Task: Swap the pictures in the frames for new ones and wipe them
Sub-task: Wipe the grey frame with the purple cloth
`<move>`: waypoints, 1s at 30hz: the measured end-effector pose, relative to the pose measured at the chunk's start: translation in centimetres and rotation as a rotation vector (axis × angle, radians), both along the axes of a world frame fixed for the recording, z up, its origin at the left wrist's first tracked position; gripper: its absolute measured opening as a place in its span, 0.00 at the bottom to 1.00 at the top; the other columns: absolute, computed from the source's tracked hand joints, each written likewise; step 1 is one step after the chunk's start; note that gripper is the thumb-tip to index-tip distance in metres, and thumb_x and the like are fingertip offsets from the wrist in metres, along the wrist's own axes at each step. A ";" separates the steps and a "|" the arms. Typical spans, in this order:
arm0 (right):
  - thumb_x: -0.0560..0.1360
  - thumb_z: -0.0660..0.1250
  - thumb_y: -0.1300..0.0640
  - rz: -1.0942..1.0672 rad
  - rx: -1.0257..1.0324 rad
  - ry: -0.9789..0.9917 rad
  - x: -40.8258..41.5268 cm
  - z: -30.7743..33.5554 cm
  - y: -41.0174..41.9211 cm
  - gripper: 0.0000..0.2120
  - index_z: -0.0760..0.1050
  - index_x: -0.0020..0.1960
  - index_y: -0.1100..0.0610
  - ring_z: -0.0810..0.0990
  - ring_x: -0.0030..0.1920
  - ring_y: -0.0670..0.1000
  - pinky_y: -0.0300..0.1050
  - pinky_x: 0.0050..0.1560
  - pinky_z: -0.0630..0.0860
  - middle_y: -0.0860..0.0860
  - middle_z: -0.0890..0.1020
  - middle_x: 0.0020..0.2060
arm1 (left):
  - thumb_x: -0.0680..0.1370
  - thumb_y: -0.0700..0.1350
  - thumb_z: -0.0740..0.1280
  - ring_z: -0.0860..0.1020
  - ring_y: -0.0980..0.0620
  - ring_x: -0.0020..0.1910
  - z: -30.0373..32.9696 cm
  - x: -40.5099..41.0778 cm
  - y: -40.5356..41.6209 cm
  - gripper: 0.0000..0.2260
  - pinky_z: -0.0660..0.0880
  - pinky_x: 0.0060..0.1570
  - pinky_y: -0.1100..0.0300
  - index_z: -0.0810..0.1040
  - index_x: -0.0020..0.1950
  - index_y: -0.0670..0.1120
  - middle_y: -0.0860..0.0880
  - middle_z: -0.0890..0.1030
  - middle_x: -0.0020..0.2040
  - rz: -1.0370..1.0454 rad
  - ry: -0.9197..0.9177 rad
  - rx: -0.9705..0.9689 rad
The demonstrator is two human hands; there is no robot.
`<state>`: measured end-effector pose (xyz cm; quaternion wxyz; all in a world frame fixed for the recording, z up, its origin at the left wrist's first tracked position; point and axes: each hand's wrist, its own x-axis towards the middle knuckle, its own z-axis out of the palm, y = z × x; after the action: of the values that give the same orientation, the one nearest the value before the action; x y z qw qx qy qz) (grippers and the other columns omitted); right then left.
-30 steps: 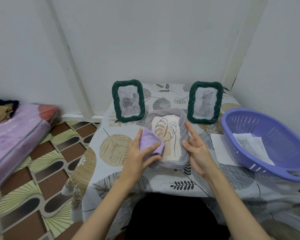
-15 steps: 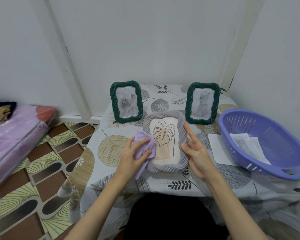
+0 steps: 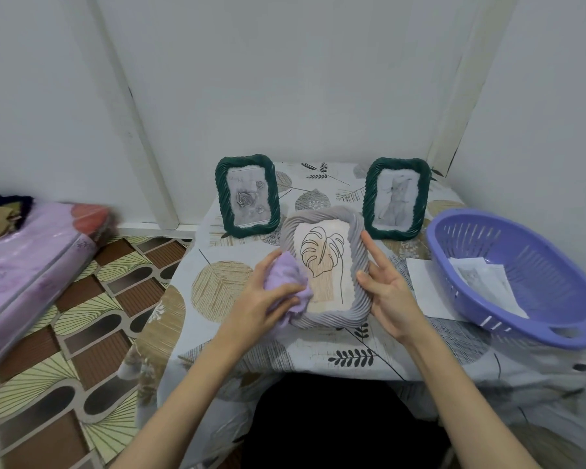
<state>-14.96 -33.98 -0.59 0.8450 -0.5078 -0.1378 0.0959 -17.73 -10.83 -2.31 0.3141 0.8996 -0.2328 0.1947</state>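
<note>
Grey frame (image 3: 325, 270) lies near the table's front edge; my left hand (image 3: 257, 304) grips a cloth (image 3: 286, 282) on it, my right hand (image 3: 384, 289), fingers straight, steadies its side. Hard rubbing could push it off.

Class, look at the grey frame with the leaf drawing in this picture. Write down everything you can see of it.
The grey frame has a thick, twisted rope-like border with rounded corners, perhaps plastic. It holds a line drawing of a leaf over a beige block. It sits on the patterned tablecloth, in front of two standing green frames; whether flat or tilted is unclear. The left hand presses a lilac cloth on its left edge; the right hand steadies its right side with straight fingers.
</note>
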 end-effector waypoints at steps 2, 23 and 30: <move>0.57 0.81 0.51 0.015 -0.029 -0.014 -0.1 -0.4 0.0 0.42 0.69 0.68 0.45 0.67 0.70 0.52 0.53 0.70 0.63 0.52 0.70 0.69 | 0.76 0.60 0.58 0.63 0.47 0.68 0.1 0.4 0.7 0.18 0.65 0.64 0.51 0.81 0.55 0.53 0.41 0.58 0.74 0.051 -0.006 -0.025; 0.53 0.82 0.53 -0.023 0.001 0.040 -1.0 -0.4 -0.2 0.49 0.65 0.71 0.49 0.76 0.62 0.51 0.44 0.58 0.76 0.53 0.78 0.62 | 0.74 0.50 0.67 0.63 0.43 0.70 1.1 -0.8 2.0 0.07 0.62 0.68 0.48 0.81 0.50 0.56 0.43 0.61 0.73 0.173 0.035 -0.228; 0.68 0.73 0.57 -0.080 -0.176 -0.099 -0.9 -0.5 1.1 0.33 0.67 0.69 0.45 0.69 0.69 0.47 0.43 0.66 0.69 0.50 0.69 0.70 | 0.75 0.55 0.60 0.73 0.38 0.61 0.5 -0.5 0.1 0.14 0.73 0.55 0.51 0.83 0.48 0.51 0.40 0.65 0.72 0.132 -0.113 0.126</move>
<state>-15.82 -32.89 -1.12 0.7925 -0.5892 -0.1500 0.0483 -18.19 -10.75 -1.86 0.2298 0.9185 -0.2021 0.2505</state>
